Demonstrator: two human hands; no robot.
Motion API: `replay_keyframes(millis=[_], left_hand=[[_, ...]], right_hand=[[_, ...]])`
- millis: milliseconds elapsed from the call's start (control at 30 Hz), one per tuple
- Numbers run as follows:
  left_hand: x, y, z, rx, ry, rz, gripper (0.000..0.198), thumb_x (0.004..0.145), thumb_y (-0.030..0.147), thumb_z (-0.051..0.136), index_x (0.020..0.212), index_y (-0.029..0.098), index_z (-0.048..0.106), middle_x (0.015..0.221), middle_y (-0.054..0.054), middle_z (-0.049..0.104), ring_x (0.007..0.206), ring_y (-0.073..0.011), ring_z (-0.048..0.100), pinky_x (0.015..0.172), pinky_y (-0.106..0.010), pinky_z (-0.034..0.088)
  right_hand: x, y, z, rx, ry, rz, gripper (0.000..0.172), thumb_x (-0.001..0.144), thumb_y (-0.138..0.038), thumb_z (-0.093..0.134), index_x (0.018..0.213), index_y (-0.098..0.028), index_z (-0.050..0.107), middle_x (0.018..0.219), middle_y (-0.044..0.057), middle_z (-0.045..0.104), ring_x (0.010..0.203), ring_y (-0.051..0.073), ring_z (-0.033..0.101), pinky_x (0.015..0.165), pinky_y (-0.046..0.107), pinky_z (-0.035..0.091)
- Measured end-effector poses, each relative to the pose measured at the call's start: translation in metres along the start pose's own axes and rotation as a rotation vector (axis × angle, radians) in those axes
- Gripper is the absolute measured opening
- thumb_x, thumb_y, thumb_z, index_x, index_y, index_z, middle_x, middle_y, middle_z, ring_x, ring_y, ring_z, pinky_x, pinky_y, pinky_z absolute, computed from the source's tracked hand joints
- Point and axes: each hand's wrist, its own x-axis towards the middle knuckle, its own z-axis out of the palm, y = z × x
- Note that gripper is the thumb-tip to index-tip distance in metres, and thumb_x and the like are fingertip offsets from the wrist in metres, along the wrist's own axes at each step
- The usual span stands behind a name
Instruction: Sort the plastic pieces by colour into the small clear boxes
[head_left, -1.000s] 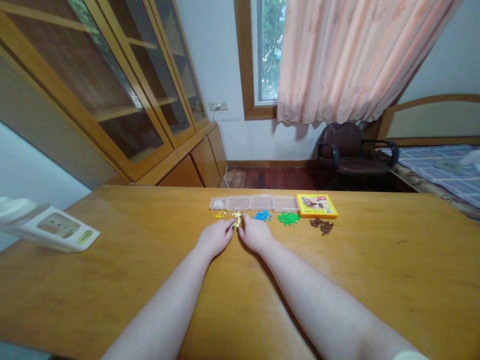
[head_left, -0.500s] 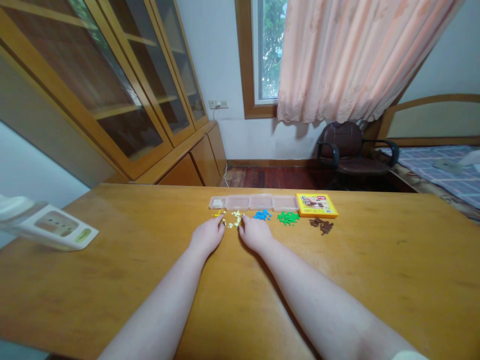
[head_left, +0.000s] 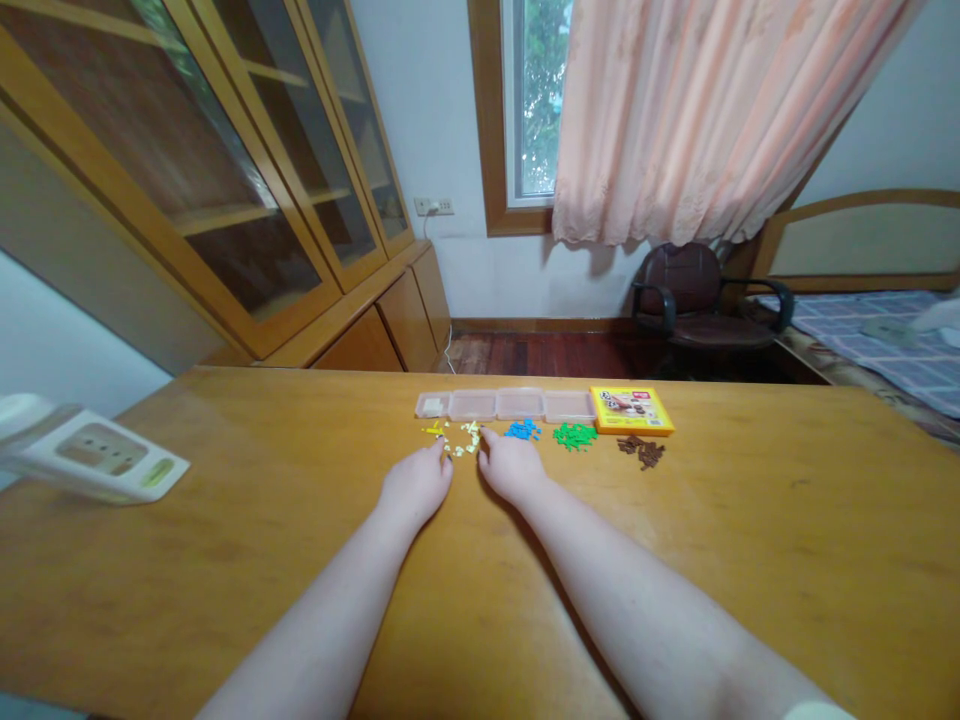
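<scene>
Small cream-coloured pieces (head_left: 471, 440) lie loosely spread on the table between my two hands. My left hand (head_left: 418, 485) rests at their left side, index finger stretched forward and thumb apart from it. On the other side, my right hand (head_left: 514, 465) has its index finger and thumb apart at the edge of the same pieces. No held piece shows in either hand; the other fingers are hidden. A few yellow pieces (head_left: 433, 428) lie just beyond my left fingertips. Blue pieces (head_left: 523, 429) are piled just beyond my right hand.
Green pieces (head_left: 575, 437) and brown pieces (head_left: 641, 451) lie to the right. Behind stand shallow clear trays (head_left: 474, 404) in a row and a yellow box (head_left: 632, 411). A white-and-clear container (head_left: 112, 455) is at the table's left. A chair (head_left: 686, 300) stands beyond.
My left index finger has drawn back slightly from the yellow pieces, and more of them show. My right hand stays almost in place. The view has shifted slightly.
</scene>
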Motion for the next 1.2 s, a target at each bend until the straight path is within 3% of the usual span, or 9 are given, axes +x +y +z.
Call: replay_keyframes(millis=[200,367,533,833,967,1100,1200], left_hand=[[0.0,0.002,0.001,-0.009,-0.031,0.023,0.042,0.089,0.033,0.033,0.126,0.021,0.049,0.108,-0.013,0.066,0.095,-0.0253,0.064,0.079,-0.035,0.047],[0.0,0.004,0.0,-0.024,-0.041,0.053,0.045,0.09,0.033,0.032,0.131,0.023,0.044,0.109,-0.013,0.066,0.096,-0.0255,0.064,0.079,-0.035,0.047],[0.003,0.001,0.001,0.0,-0.007,-0.044,0.05,0.088,0.034,0.031,0.136,0.019,0.038,0.105,-0.015,0.067,0.092,-0.0275,0.064,0.075,-0.037,0.048],[0.003,-0.002,0.0,0.009,-0.037,-0.045,0.043,0.087,0.032,0.032,0.124,0.019,0.051,0.105,-0.014,0.067,0.092,-0.0264,0.064,0.076,-0.036,0.048],[0.004,-0.002,-0.001,0.003,-0.023,-0.057,0.05,0.087,0.03,0.032,0.135,0.021,0.04,0.107,-0.014,0.066,0.093,-0.0264,0.064,0.077,-0.036,0.048],[0.006,-0.005,-0.001,-0.008,-0.029,-0.058,0.048,0.087,0.029,0.031,0.133,0.022,0.044,0.109,-0.013,0.066,0.095,-0.0271,0.064,0.077,-0.037,0.048],[0.005,-0.006,-0.001,0.001,-0.032,-0.071,0.046,0.087,0.03,0.031,0.129,0.02,0.047,0.108,-0.014,0.066,0.094,-0.0275,0.064,0.077,-0.037,0.048]], right_hand=[[-0.001,0.0,-0.001,-0.005,-0.023,-0.018,0.038,0.09,-0.03,0.034,0.122,-0.021,0.054,0.096,0.012,0.069,0.088,0.023,0.065,0.077,0.033,0.046],[0.0,0.0,-0.001,0.008,-0.018,0.008,0.035,0.091,-0.03,0.032,0.106,-0.019,0.062,0.094,0.012,0.069,0.087,0.022,0.065,0.076,0.032,0.046],[0.0,0.0,-0.001,0.0,-0.002,0.018,0.035,0.09,-0.027,0.031,0.097,-0.019,0.065,0.09,0.011,0.07,0.082,0.022,0.065,0.073,0.032,0.047],[-0.005,-0.003,-0.004,-0.031,0.047,-0.062,0.039,0.089,-0.03,0.034,0.085,-0.016,0.07,0.083,0.012,0.071,0.078,0.023,0.066,0.07,0.03,0.047],[-0.008,-0.005,-0.005,-0.048,0.031,-0.142,0.039,0.089,-0.032,0.034,0.084,-0.017,0.07,0.084,0.011,0.071,0.079,0.022,0.066,0.07,0.03,0.047],[-0.009,-0.005,-0.008,-0.059,-0.029,-0.213,0.04,0.09,-0.035,0.033,0.09,-0.02,0.07,0.088,0.01,0.071,0.082,0.021,0.065,0.073,0.029,0.046],[-0.011,-0.005,-0.01,-0.061,-0.083,-0.313,0.036,0.089,-0.034,0.036,0.105,-0.026,0.066,0.092,0.007,0.071,0.084,0.02,0.065,0.074,0.029,0.046]])
